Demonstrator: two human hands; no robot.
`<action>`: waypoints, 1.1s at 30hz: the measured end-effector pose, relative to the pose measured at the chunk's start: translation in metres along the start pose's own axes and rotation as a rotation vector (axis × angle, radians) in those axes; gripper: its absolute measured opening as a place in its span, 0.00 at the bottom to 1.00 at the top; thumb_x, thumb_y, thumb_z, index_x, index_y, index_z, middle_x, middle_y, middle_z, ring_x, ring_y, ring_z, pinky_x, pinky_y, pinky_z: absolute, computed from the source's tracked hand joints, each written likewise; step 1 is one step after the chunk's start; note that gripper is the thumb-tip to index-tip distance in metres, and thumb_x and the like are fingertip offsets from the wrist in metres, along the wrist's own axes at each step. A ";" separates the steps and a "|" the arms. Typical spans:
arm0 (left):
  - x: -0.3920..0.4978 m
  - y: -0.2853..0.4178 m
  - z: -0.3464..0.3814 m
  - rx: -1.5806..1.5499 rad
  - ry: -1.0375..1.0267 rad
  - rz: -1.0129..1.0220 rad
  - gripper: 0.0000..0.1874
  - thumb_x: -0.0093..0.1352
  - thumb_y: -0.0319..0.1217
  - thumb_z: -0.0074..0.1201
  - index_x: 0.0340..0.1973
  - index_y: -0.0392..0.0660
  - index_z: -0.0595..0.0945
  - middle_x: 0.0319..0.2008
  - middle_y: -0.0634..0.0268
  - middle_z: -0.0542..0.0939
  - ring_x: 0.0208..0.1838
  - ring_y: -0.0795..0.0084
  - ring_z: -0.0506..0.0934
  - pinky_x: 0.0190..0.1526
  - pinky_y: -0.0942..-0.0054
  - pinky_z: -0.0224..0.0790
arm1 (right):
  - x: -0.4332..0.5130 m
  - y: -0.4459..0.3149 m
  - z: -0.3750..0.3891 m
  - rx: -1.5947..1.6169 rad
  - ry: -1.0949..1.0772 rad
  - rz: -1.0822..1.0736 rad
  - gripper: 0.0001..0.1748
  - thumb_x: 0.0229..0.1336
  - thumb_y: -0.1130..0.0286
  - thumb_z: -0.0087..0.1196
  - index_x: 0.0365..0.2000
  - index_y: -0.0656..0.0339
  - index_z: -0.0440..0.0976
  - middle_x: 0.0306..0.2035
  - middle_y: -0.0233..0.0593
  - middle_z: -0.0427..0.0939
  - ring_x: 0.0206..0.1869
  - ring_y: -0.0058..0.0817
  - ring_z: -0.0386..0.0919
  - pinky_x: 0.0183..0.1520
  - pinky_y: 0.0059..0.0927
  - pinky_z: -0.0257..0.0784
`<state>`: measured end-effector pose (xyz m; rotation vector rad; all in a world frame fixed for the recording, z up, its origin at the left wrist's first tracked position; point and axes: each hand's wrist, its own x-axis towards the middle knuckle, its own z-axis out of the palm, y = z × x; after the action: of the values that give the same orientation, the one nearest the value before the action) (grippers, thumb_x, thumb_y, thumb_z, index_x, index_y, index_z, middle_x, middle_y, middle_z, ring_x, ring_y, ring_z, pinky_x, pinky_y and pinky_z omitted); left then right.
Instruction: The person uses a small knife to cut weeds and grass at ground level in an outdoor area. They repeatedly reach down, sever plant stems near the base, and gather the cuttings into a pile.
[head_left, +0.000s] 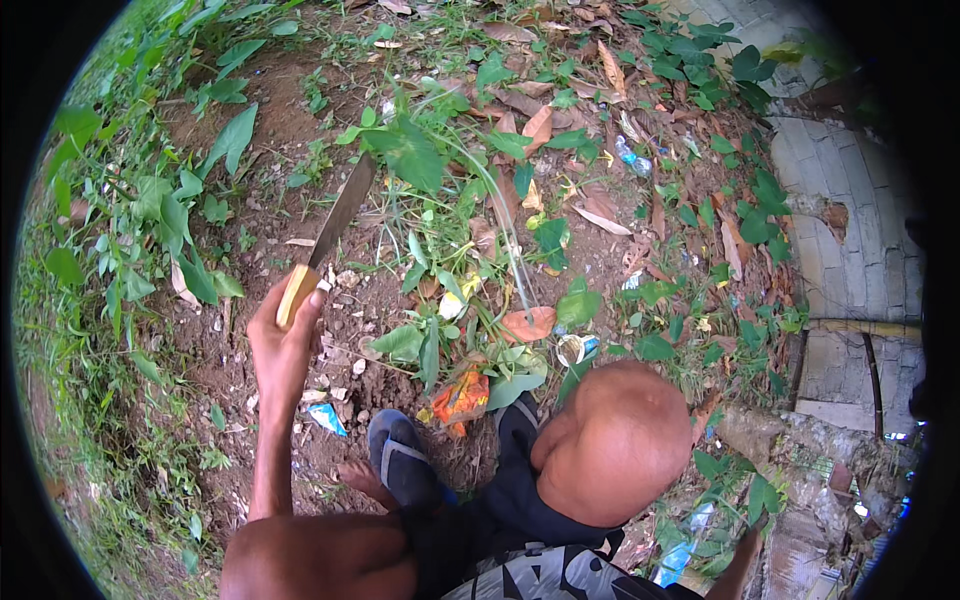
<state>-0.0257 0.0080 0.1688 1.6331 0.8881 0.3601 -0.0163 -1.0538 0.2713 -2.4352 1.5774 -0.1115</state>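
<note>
My left hand (285, 337) is wrapped around the yellowish wooden handle (298, 292) of a large knife. Its broad, darkened blade (345, 206) points up and away, the tip beside a big green leaf (412, 157). At the lower right, my right hand (752, 531) shows only in part, next to a clump of leafy stems (724, 487); whether it grips them cannot be told. Between my knees and the blade lies a tangle of green weeds (450, 330) on brown soil. A crumpled orange wrapper (461, 397) rests near my flip-flops (405, 454).
Litter dots the ground: a blue wrapper (327, 418), a paper cup (576, 349) and a clear plastic bottle (634, 157). Dense vines (165, 210) grow on the left. A grey block wall (855, 225) runs along the right, with a broken concrete edge (795, 435) below it.
</note>
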 end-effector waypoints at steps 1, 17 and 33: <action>-0.006 -0.004 -0.006 0.039 0.019 -0.038 0.27 0.73 0.38 0.63 0.63 0.36 0.79 0.31 0.66 0.83 0.23 0.83 0.74 0.22 0.80 0.66 | -0.003 -0.022 0.023 -0.007 -0.017 -0.089 0.19 0.68 0.57 0.53 0.44 0.64 0.77 0.33 0.36 0.78 0.29 0.27 0.72 0.32 0.36 0.70; -0.072 0.030 -0.099 0.208 0.068 -0.281 0.33 0.69 0.42 0.70 0.60 0.32 0.78 0.28 0.66 0.82 0.20 0.83 0.73 0.19 0.80 0.65 | -0.580 -0.796 0.483 0.415 -1.214 -0.937 0.30 0.59 0.58 0.65 0.58 0.63 0.77 0.57 0.48 0.80 0.61 0.40 0.74 0.67 0.53 0.64; -0.003 -0.005 0.016 0.121 -0.115 -0.304 0.30 0.73 0.38 0.65 0.64 0.32 0.77 0.33 0.60 0.85 0.25 0.80 0.75 0.26 0.74 0.68 | -0.904 -0.702 0.533 -0.364 -0.682 -1.415 0.81 0.38 0.41 0.79 0.76 0.69 0.37 0.70 0.58 0.65 0.64 0.50 0.73 0.71 0.66 0.59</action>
<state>-0.0185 -0.0050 0.1607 1.5809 1.0683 0.0017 0.3348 0.1233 -0.0187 -2.8271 -0.5478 0.7158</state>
